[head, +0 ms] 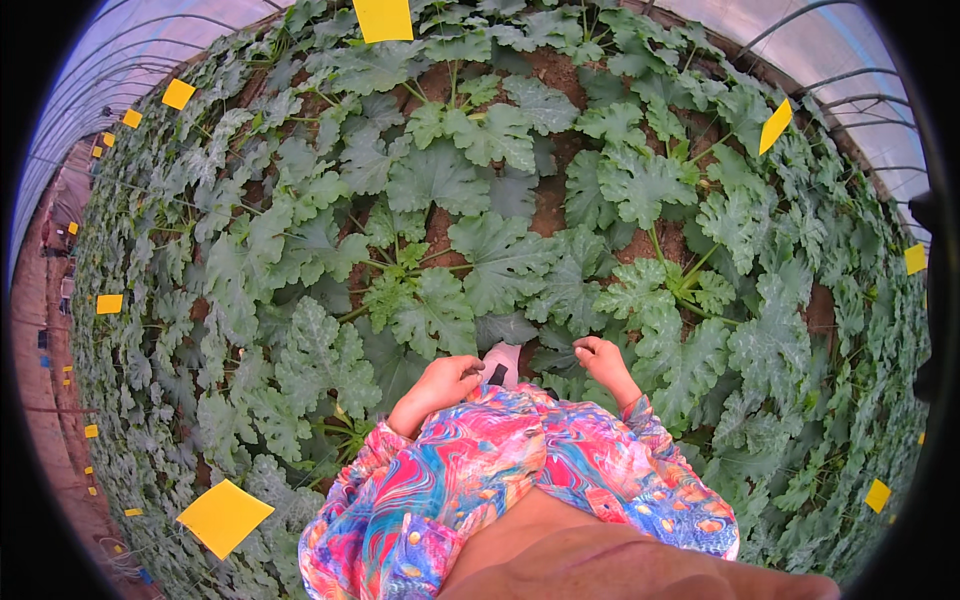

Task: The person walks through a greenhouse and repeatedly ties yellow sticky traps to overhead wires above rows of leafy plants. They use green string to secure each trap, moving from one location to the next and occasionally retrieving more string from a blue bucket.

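Note:
My left hand (448, 381) is held near my waist with its fingers curled, and no object shows in it. My right hand (601, 358) is raised at the other side, fingers loosely bent, holding nothing that I can see. Broad lobed leaves of squash plants (499, 259) spread before both hands. One squash plant (412, 274) has its crown beyond my left hand; another squash plant (686, 285) stands beyond my right hand. Between the hands, a light-coloured shoe or trouser leg (501, 361) shows below the bright patterned shirt (480, 442).
Yellow sticky cards (225, 517) hang among the plants, one (382, 19) straight ahead and another (775, 126) at the upper right. Brown soil (549, 206) shows between leaves. Curved greenhouse hoops (847, 75) carry plastic film. A bare dirt path (45, 450) runs along the far left.

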A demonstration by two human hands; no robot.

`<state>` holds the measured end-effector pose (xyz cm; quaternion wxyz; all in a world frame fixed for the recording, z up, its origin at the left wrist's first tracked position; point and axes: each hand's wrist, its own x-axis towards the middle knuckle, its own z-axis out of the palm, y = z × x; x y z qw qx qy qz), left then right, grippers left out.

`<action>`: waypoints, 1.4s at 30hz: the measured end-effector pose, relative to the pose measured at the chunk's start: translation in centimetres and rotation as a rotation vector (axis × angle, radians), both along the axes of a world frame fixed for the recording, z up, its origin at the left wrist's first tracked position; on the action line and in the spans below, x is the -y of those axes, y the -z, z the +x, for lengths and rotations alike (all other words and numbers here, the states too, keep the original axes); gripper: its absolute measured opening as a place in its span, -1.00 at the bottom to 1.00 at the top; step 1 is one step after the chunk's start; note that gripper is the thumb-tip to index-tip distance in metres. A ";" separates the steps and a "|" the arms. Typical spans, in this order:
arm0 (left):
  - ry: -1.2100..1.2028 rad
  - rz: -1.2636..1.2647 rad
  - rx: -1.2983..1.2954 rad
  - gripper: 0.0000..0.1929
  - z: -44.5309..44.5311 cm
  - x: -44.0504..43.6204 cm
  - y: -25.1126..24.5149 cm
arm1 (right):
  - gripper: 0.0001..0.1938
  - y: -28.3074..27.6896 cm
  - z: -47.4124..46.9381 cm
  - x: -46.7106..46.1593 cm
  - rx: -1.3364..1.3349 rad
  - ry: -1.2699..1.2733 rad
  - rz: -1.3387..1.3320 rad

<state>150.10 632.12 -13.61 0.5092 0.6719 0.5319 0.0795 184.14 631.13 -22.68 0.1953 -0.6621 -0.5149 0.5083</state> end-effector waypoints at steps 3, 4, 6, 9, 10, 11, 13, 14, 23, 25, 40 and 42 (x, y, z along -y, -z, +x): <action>0.040 0.028 0.033 -0.67 0.3 -6.8 1.5 | -0.76 0.4 0.2 -5.4 0.018 -0.047 0.078; 0.028 -0.005 0.048 -0.66 0.4 -9.2 1.5 | -0.76 0.1 0.6 -7.8 0.022 -0.029 0.052; 0.070 0.146 -0.021 -0.67 0.6 -14.0 1.2 | -0.75 -0.5 1.3 -12.5 0.083 -0.014 0.033; 0.049 0.208 -0.011 -0.68 1.5 -20.0 0.3 | -0.74 -1.7 3.0 -18.9 0.013 0.001 0.059; 0.053 0.219 -0.002 -0.68 1.8 -21.9 -0.1 | -0.74 -2.0 3.5 -21.0 0.016 0.036 0.055; 0.057 0.222 -0.012 -0.68 1.9 -24.0 -0.4 | -0.75 -2.2 3.9 -23.0 0.004 0.084 0.054; 0.096 0.239 -0.030 -0.68 1.9 -27.4 -0.9 | -0.75 -2.7 5.0 -26.9 0.070 0.063 0.099; 0.085 0.232 -0.026 -0.68 1.9 -28.9 -1.0 | -0.75 -2.7 5.1 -29.0 0.064 0.077 0.073; -0.212 0.228 -0.142 -0.68 2.0 -41.7 0.5 | -0.75 -0.7 4.6 -53.8 -0.021 -0.204 0.060; -0.306 0.257 -0.176 -0.68 2.5 -45.8 0.7 | -0.75 -0.1 4.4 -61.0 -0.084 -0.291 0.071; -0.977 0.547 -0.058 -0.69 -5.5 -83.7 -13.9 | -0.77 -6.3 6.0 -97.9 -0.143 -0.366 0.273; -1.017 0.610 -0.012 -0.65 -7.6 -86.7 -15.9 | -0.77 -8.5 2.9 -100.3 -0.183 -0.419 0.346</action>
